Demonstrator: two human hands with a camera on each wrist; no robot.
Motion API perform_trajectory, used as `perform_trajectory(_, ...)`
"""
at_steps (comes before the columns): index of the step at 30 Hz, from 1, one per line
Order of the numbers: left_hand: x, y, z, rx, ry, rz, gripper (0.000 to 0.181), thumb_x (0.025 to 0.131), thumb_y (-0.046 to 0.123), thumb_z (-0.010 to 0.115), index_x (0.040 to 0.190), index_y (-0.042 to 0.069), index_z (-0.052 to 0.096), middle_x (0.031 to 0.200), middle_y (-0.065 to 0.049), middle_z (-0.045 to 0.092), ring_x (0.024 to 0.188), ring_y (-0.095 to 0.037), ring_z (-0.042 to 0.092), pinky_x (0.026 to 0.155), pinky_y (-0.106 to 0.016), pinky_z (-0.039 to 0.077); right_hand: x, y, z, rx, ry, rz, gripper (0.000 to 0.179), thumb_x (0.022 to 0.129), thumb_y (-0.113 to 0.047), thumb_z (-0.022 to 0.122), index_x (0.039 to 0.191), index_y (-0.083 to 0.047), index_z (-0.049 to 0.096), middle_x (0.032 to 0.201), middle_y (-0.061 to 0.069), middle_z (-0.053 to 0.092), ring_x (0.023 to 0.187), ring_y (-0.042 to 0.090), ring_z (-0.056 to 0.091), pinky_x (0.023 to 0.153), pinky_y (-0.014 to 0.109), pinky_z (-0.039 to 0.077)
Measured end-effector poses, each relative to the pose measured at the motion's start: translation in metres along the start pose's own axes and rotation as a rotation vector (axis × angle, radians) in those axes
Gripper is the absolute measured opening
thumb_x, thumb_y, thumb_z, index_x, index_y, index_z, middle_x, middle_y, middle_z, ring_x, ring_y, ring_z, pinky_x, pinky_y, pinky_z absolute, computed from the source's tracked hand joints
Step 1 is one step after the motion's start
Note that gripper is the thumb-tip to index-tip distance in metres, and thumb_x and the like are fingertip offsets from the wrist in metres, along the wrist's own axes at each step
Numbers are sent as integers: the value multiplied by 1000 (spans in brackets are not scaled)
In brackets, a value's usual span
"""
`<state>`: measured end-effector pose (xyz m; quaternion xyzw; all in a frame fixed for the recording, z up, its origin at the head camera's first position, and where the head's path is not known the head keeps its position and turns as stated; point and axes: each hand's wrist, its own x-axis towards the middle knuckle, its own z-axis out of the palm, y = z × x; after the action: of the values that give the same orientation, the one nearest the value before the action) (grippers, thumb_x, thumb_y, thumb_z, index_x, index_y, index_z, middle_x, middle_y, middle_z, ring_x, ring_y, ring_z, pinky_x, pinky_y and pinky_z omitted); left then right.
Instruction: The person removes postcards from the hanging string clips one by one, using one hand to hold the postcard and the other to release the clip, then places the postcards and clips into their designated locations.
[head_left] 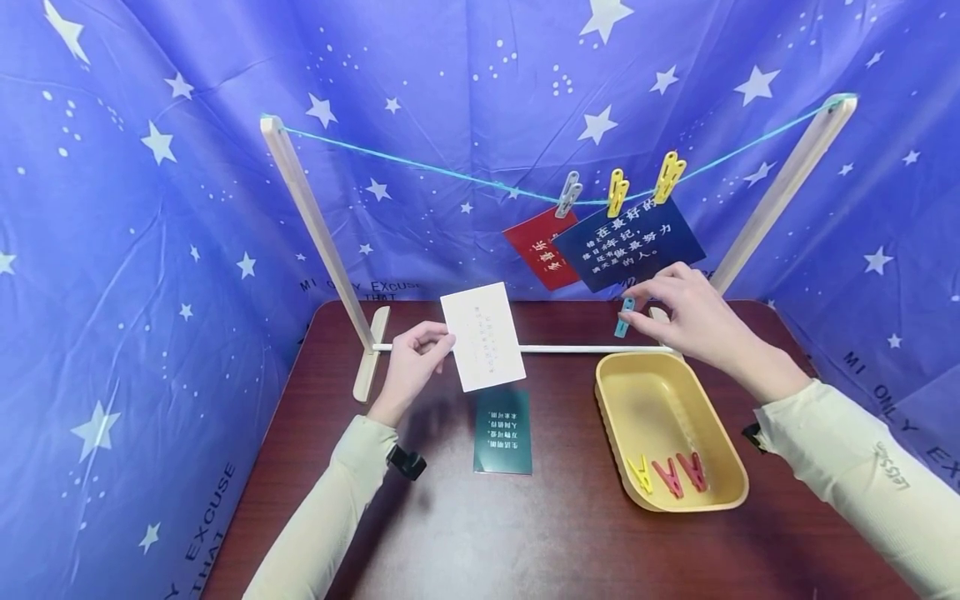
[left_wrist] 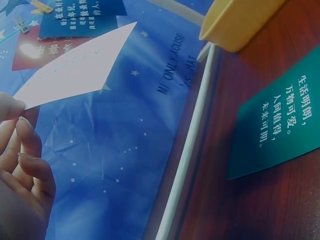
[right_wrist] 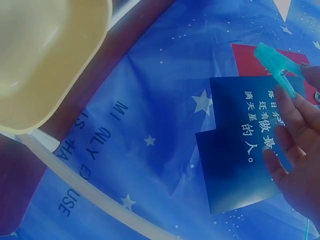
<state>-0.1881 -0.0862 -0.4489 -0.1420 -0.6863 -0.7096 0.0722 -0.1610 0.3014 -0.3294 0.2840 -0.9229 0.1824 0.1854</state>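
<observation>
Between thumb and fingers, my left hand (head_left: 417, 360) pinches a white card (head_left: 485, 337) by its left edge, above the table. My right hand (head_left: 682, 310) pinches a teal clothespin (head_left: 624, 317) just below the hanging cards; the same clothespin (right_wrist: 278, 66) shows up close in the right wrist view. A red card (head_left: 538, 242) and a dark blue card (head_left: 628, 242) hang from a sagging green string (head_left: 420, 170). One grey clothespin (head_left: 568, 195) and two yellow clothespins (head_left: 617, 193) sit on the string above them. Part of the red card is hidden behind the blue one.
A dark green card (head_left: 502, 433) lies on the brown table (head_left: 375, 533). To its right stands a yellow tray (head_left: 610, 425) holding a yellow clothespin (head_left: 641, 473) and two red clothespins (head_left: 667, 478). Wooden posts (head_left: 315, 225) carry the string, joined below by a white rod (head_left: 585, 348).
</observation>
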Motion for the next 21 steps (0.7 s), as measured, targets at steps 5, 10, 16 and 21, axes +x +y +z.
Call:
perform_trajectory(5,-2,-1,2,3,-11,-12,13,95,-4,70,104,-13,70,80,-13,72,47,-14,50,49,-23,44,-4,1,3,-3,-15,21,22,83,-13,86,102,-7,78,83,-2,71,95,24,52,79,44,38)
perform_trajectory(10,-5,-7,3,13,-25,-25,14,94,-2,71,104,-12,70,80,-11,72,47,-14,51,50,-21,43,-8,3,8,-14,-39,47,20,85,-16,85,102,-7,78,83,-3,71,95,23,51,78,43,39)
perform_trajectory(16,-8,-11,4,22,-31,-31,12,95,-3,70,103,-11,70,79,-13,71,48,-10,49,50,-21,42,-14,7,12,-18,-62,60,20,87,-16,84,103,-6,78,83,-3,71,94,23,52,79,44,39)
perform_trajectory(21,-11,-13,5,29,-34,-42,11,95,-3,70,103,-11,70,78,-12,70,48,-12,48,49,-20,41,-20,8,17,-21,-61,62,19,86,-17,85,101,-7,79,81,-4,69,92,24,53,78,44,40)
